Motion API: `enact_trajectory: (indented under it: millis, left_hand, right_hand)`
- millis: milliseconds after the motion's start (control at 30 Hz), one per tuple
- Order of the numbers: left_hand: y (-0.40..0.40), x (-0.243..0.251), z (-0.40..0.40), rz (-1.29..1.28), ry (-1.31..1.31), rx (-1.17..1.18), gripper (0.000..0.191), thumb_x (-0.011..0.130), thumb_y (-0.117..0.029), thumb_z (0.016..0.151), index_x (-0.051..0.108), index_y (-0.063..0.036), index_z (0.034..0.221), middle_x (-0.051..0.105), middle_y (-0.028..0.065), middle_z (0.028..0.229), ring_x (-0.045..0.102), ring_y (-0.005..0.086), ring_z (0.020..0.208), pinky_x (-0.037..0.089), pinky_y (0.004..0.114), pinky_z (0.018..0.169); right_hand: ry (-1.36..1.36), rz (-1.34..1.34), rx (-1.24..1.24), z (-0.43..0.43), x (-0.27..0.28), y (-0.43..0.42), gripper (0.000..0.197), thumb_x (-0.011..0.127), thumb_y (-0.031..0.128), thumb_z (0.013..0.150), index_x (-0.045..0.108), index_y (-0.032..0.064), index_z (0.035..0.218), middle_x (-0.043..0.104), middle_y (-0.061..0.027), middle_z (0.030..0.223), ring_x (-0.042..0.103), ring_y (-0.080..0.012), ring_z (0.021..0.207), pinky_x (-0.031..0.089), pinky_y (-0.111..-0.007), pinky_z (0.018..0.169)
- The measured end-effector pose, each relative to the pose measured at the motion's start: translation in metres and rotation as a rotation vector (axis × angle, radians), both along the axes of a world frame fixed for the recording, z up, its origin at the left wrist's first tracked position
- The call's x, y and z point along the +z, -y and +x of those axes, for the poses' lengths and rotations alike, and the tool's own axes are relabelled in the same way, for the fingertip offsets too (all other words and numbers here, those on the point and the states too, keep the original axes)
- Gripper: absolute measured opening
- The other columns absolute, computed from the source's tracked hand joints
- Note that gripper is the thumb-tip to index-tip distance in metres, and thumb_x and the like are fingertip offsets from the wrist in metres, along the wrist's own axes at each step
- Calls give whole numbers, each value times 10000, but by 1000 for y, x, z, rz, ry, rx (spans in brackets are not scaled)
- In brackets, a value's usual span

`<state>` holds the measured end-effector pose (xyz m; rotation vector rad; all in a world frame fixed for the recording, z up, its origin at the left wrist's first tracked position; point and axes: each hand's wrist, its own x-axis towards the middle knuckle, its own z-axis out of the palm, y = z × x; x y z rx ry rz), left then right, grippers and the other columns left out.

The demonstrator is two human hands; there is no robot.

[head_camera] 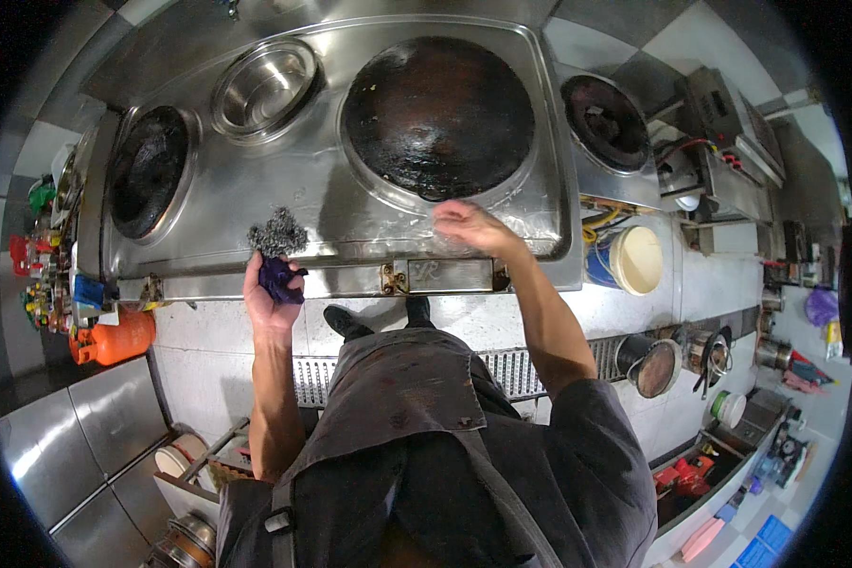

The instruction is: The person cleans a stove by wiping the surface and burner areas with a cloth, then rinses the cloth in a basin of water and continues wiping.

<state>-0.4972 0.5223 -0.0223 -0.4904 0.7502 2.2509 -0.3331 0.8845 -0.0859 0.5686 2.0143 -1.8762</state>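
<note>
My left hand (275,302) is turned palm up at the front edge of the stainless-steel stove top (255,184), closed around a dark purple cloth (282,279). A clump of metal scouring wool (278,233) touches its fingertips; whether the fingers also grip the wool is unclear. My right hand (468,224), blurred, is over the steel surface just in front of a large black wok (440,117) that sits in the stove. Its fingers are bent, and whether they hold anything cannot be seen. Left of the wok, a steel pot (264,91) is set in the stove top.
Another blackened wok (150,172) lies at the left and a smaller burner (605,124) at the right. An orange gas cylinder (117,335) stands below the left end. White and blue buckets (635,260) stand at the right. A metal floor grate (515,373) runs behind my feet.
</note>
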Motion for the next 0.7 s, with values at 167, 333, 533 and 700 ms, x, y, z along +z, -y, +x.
enact_trajectory:
  millis: [167,333,533,700]
  left_hand:
    - [9,-3,-8,34,-27,21,306,594,-347,932,608,-46,986,627,90,903,573,244,821,455,290,561]
    - [24,-6,-5,54,-26,75,270,589,-337,934,606,-72,983,624,90,903,572,237,825,455,282,562]
    - [37,-4,-5,36,-21,141,266,609,-327,919,605,-65,961,625,95,858,589,245,795,462,291,542]
    - [46,-1,-10,16,-29,174,274,604,-326,924,603,-59,986,620,85,873,575,238,808,454,281,539]
  right_hand:
    - [-29,594,-98,47,5,-69,470,643,412,883,632,27,1151,675,-151,1081,659,-267,974,515,-377,808]
    - [367,1112,134,86,-35,-103,464,590,434,863,675,5,1019,643,-265,1049,622,-435,948,494,-457,813]
    - [341,676,220,-27,-24,9,480,612,407,878,643,-23,1090,680,-203,985,653,-281,837,508,-405,786]
    - [39,141,154,-107,17,119,583,596,391,933,433,55,1382,459,-188,1423,489,-306,1277,445,-433,1031]
